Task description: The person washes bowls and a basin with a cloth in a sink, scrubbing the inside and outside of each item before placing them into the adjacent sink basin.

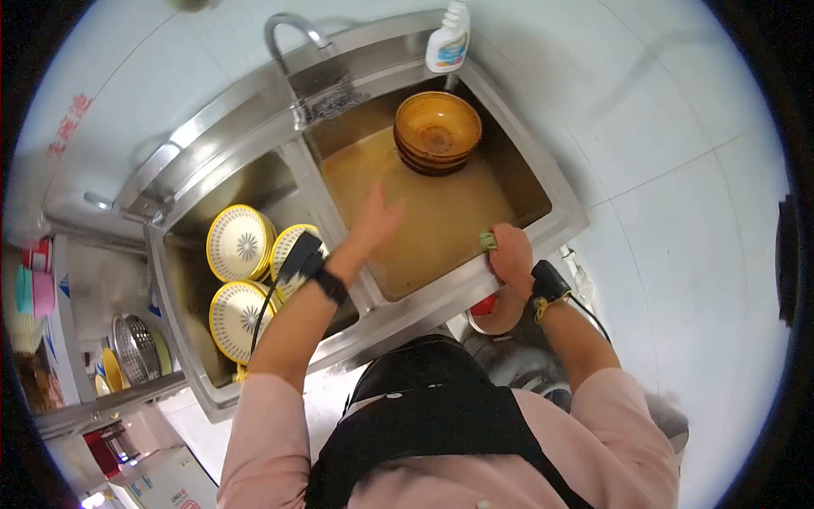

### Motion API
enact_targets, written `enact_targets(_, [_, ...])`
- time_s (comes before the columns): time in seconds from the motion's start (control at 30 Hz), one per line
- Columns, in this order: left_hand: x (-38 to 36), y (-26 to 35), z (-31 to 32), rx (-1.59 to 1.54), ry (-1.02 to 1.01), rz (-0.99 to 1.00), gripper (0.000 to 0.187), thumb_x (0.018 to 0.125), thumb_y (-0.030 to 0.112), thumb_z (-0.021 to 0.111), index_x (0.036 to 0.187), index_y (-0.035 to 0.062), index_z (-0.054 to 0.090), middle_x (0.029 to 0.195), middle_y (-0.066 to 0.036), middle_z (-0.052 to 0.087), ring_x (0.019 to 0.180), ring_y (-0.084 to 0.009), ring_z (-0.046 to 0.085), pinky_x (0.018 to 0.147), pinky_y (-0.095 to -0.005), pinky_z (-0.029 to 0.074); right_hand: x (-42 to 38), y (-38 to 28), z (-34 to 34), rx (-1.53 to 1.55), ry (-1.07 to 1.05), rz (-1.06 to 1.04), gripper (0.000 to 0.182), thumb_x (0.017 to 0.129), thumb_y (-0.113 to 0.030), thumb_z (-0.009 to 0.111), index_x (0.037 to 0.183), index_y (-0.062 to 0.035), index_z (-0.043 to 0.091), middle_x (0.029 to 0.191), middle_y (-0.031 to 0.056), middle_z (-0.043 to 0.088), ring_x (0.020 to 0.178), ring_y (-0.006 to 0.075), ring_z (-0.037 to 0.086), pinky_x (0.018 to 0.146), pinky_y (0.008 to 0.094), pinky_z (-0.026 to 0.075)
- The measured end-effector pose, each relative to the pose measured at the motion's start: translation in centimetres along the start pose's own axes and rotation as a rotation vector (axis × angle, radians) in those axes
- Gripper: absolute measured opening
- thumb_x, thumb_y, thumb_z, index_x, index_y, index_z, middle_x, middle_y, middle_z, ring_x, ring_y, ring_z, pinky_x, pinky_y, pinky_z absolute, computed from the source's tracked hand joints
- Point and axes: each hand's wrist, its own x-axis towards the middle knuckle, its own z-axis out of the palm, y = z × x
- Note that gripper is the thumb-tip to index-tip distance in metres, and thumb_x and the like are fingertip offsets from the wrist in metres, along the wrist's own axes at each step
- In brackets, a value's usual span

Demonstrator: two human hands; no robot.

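My left hand [377,220] hangs over the murky water in the right sink basin, fingers apart and a little blurred, holding nothing. At the basin's front right edge, my right hand [510,254] is closed around a green cloth or sponge [487,240], of which only a small part shows. A stack of brown bowls [437,127] stands in the water near the back of this basin. In the left basin are stacks of yellow-rimmed white bowls [240,243], partly hidden behind my left forearm.
A curved faucet [288,51] rises behind the divider [326,199]. A white spray bottle [448,42] stands at the back rim. Shelves at left hold a metal colander [136,348] and cups [42,293]. A red object [483,305] shows below the front rim.
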Motion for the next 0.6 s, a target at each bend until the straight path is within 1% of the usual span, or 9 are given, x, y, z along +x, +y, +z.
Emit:
enact_targets(0.03, [2.6,0.1,1.3,0.008,-0.011,0.004,0.059,0.080,0.023,0.054,0.127,0.0000,0.026,0.120,-0.018,0.043,0.112,-0.0247,0.042,0.091,-0.0315,0.035,0.1,0.1,-0.2,0.019,-0.024,-0.004,0.015,0.066,-0.010,0.052,0.079,-0.0042,0.052,0.074,0.0162,0.054,0.071,0.0358,0.051,0.063,0.0449,0.040])
enact_targets(0.1, [7.4,0.6,3.3,0.078,0.011,-0.187,0.060,0.076,0.025,0.056,0.121,-0.0052,0.030,0.118,-0.025,0.041,0.112,-0.0336,0.040,0.088,-0.0381,0.038,0.2,-0.1,-0.7,0.059,-0.036,0.006,0.016,0.064,-0.009,0.053,0.079,-0.0040,0.053,0.076,0.0151,0.054,0.073,0.0347,0.051,0.064,0.0443,0.039])
enact_targets(0.13, [9.5,1.5,3.5,0.091,0.003,-0.182,0.060,0.076,0.025,0.056,0.121,-0.0052,0.030,0.118,-0.025,0.041,0.112,-0.0336,0.040,0.088,-0.0381,0.038,0.1,0.2,-0.4,0.066,-0.029,0.018,0.016,0.064,-0.009,0.053,0.079,-0.0040,0.053,0.076,0.0151,0.054,0.073,0.0347,0.051,0.064,0.0443,0.039])
enact_targets(0.2, [12.5,3.9,3.4,-0.171,-0.004,-0.537,0.063,0.077,0.027,0.056,0.123,-0.0046,0.027,0.121,-0.025,0.037,0.116,-0.0346,0.035,0.089,-0.0435,0.038,0.0,1.1,0.4,0.098,-0.073,0.043,0.018,0.061,-0.007,0.054,0.079,-0.0037,0.052,0.076,0.0153,0.054,0.074,0.0349,0.050,0.064,0.0442,0.039])
enact_targets(0.23, [13.5,4.7,3.6,-0.160,-0.012,-0.536,0.063,0.077,0.027,0.056,0.123,-0.0046,0.027,0.121,-0.025,0.037,0.116,-0.0346,0.035,0.089,-0.0435,0.038,0.0,1.2,-0.1,0.102,-0.107,0.010,0.021,0.058,-0.007,0.055,0.078,-0.0035,0.052,0.076,0.0148,0.053,0.074,0.0347,0.049,0.065,0.0439,0.039])
enact_targets(0.3, [15.4,5.4,3.9,-0.240,-0.068,-0.649,0.056,0.078,0.021,0.055,0.122,-0.0017,0.028,0.126,-0.024,0.031,0.109,-0.0364,0.041,0.082,-0.0501,0.043,0.2,1.2,-0.3,0.142,-0.077,0.020,0.021,0.057,-0.007,0.056,0.078,-0.0038,0.051,0.075,0.0141,0.052,0.074,0.0341,0.049,0.065,0.0434,0.039])
enact_targets(0.43, [18.7,1.7,5.6,-0.417,-0.199,-0.647,0.047,0.080,0.013,0.051,0.120,0.0026,0.029,0.126,-0.021,0.030,0.099,-0.0368,0.048,0.070,-0.0510,0.050,0.6,1.4,-0.9,0.154,-0.104,0.008,0.023,0.061,-0.009,0.055,0.084,-0.0057,0.051,0.079,0.0107,0.052,0.073,0.0301,0.049,0.066,0.0387,0.039])
enact_targets(0.53, [18.5,0.1,6.7,-0.602,-0.213,-0.765,0.045,0.079,0.003,0.047,0.120,0.0069,0.029,0.122,-0.020,0.033,0.093,-0.0354,0.052,0.064,-0.0453,0.053,0.2,1.8,-0.5,0.120,-0.124,-0.009,0.026,0.059,-0.008,0.056,0.085,-0.0057,0.052,0.079,0.0104,0.052,0.074,0.0295,0.049,0.068,0.0380,0.039])
enact_targets(0.6, [19.4,-2.5,7.6,-0.715,-0.238,-0.681,0.051,0.079,-0.001,0.045,0.122,0.0095,0.021,0.118,-0.020,0.036,0.092,-0.0357,0.052,0.064,-0.0427,0.054,0.0,1.8,-0.5,0.117,-0.108,0.008,0.027,0.058,-0.008,0.056,0.085,-0.0057,0.052,0.078,0.0106,0.052,0.074,0.0296,0.049,0.068,0.0381,0.039])
